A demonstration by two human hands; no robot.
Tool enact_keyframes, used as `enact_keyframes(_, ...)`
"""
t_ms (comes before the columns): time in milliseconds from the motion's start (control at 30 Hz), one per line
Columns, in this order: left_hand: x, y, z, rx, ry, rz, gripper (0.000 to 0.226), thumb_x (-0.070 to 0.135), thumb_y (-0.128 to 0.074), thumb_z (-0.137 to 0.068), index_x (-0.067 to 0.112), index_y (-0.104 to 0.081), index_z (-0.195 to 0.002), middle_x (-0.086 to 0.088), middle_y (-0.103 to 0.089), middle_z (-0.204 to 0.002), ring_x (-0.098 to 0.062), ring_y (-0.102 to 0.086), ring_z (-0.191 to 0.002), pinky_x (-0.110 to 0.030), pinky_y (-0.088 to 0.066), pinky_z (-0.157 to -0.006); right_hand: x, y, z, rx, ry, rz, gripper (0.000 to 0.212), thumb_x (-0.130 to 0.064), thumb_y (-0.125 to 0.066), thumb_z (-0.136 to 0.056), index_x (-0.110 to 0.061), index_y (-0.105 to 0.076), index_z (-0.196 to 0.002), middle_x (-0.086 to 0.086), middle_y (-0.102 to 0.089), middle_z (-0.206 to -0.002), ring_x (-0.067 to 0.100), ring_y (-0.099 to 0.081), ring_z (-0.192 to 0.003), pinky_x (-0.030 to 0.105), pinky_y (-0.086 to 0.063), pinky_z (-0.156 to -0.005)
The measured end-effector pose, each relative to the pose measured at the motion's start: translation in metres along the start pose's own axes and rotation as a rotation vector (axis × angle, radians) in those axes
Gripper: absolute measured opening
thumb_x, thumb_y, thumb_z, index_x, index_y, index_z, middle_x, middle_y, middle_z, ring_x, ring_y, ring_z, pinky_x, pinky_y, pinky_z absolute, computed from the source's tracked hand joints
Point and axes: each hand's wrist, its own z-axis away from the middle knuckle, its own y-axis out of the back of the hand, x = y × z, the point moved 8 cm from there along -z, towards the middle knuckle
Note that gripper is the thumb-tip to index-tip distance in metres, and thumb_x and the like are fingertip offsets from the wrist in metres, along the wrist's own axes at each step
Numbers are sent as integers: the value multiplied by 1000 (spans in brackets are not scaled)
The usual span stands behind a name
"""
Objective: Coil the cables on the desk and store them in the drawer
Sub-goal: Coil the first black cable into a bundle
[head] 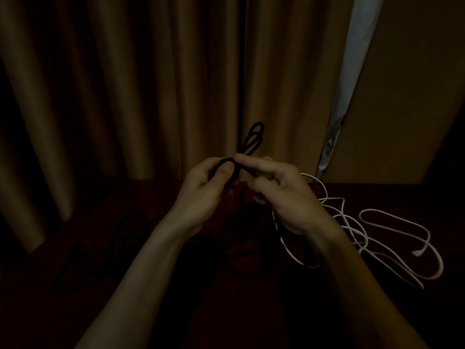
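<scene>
Aloft, black cable [246,147] between both hands [201,190] [286,197]

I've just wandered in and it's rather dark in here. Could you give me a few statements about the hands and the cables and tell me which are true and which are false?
1. The left hand and the right hand both hold the thin black cable. True.
2. The thin white cable is already wound into a tidy coil. False: it sprawls in loose loops on the dark red desk.
3. The white cable lies on the person's left side. False: it lies to the right, beside the right hand.
4. Brown pleated curtains hang behind the desk. True.
5. A narrow loop of the black cable sticks up above the hands. True.
</scene>
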Motion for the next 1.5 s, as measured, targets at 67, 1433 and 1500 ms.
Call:
enact_keyframes(67, -1, -4, 2, -1, 36, 53, 25, 22, -46, -108, 11, -67, -116, 8, -68, -81, -3, -61, -70, -17, -47, -62, -2, -1, 0, 32, -28, -134, 24, -6, -52, -104, -8, -68, -121, 10, -63, -85, 1, -58, -59, 13, -40, -51)
enact_keyframes(1433, -7, -21, 11, -167, -111, -238, 25, 33, -43, -108, 28, -55, -129, 16, -68, -117, 5, -63, -109, -16, -49, -90, 10, 8, 0, -185, -53, 377, 28, -25, -60, -102, -16, -68, -127, 5, -67, -121, 12, -62, -117, 34, -45, -110)
enact_keyframes(1500, -16, -22, 9, -159, -39, -173, 21, 30, -43, -108, 29, -58, -123, 15, -70, -111, 5, -65, -102, -16, -49, -82, 14, 11, -2, -192, -57, 497, 30, -31, -61, -101, -22, -67, -130, -3, -65, -123, 6, -59, -119, 34, -43, -111)
